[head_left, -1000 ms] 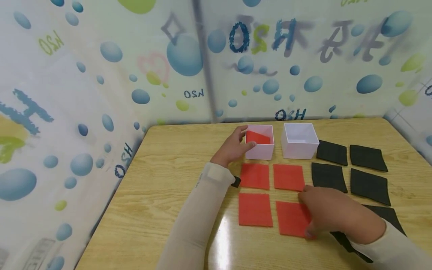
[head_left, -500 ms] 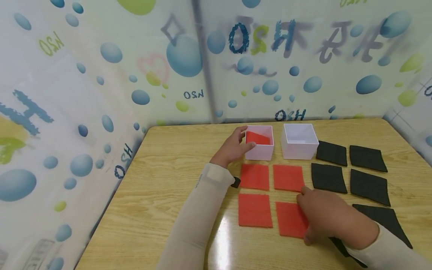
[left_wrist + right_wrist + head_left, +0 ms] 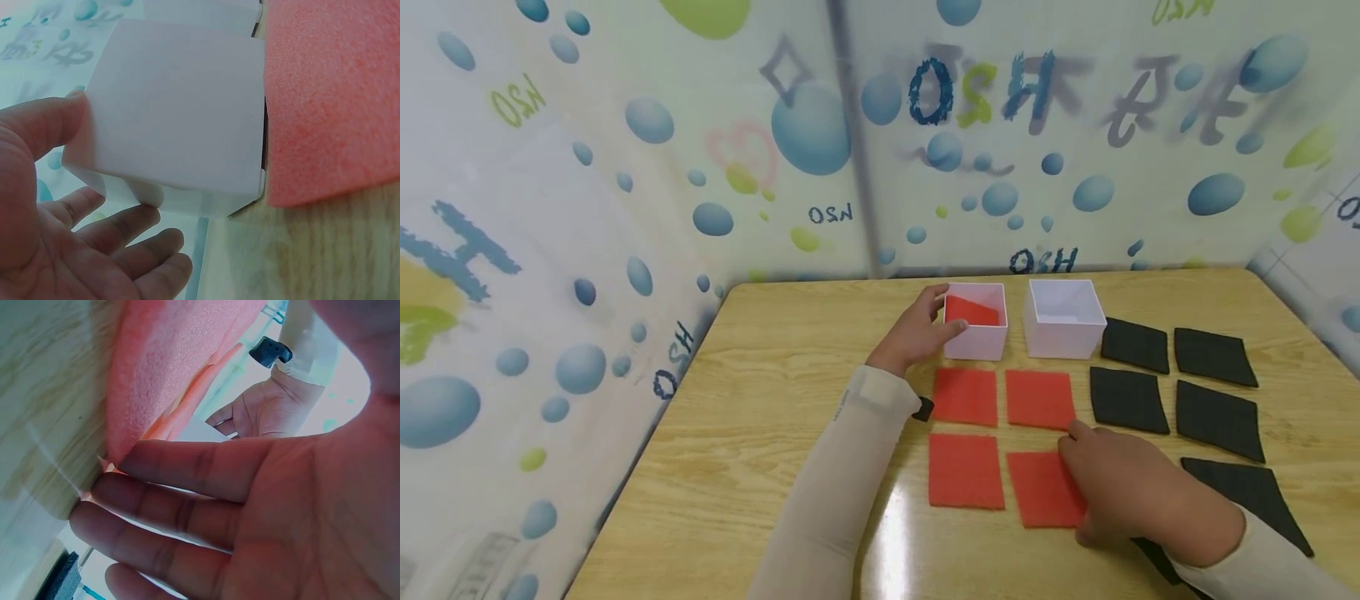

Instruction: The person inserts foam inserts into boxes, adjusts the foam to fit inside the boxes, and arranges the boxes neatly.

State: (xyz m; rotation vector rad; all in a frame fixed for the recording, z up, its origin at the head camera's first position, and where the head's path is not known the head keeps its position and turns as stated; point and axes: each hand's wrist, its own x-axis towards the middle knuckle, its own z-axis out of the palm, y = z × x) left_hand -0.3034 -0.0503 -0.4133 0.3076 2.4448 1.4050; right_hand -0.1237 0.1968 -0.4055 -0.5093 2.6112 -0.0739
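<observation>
In the head view my left hand (image 3: 917, 329) holds a white box (image 3: 977, 342) at its left front corner, thumb on the front wall. The left wrist view shows that thumb near the box's edge and the fingers spread along another side. A red foam piece (image 3: 973, 311) leans inside the box. My right hand (image 3: 1138, 487) touches the right side of a red foam square (image 3: 1045, 492) on the table; the hand covers that side. In the right wrist view its fingers (image 3: 181, 469) are fairly straight, with one fingertip against the red foam (image 3: 162, 369). The right thumb's contact is partly hidden.
Three other red squares (image 3: 966, 471) lie flat on the wooden table (image 3: 760, 433). A second white box (image 3: 1063, 325) stands right of the held one. Several black squares (image 3: 1127, 400) lie at the right, some partly under the right forearm. A patterned wall (image 3: 880, 208) rises behind.
The right hand has shifted slightly, and the red square beneath it has turned a little. The left hand stays on the box. The view has tipped up slightly.
</observation>
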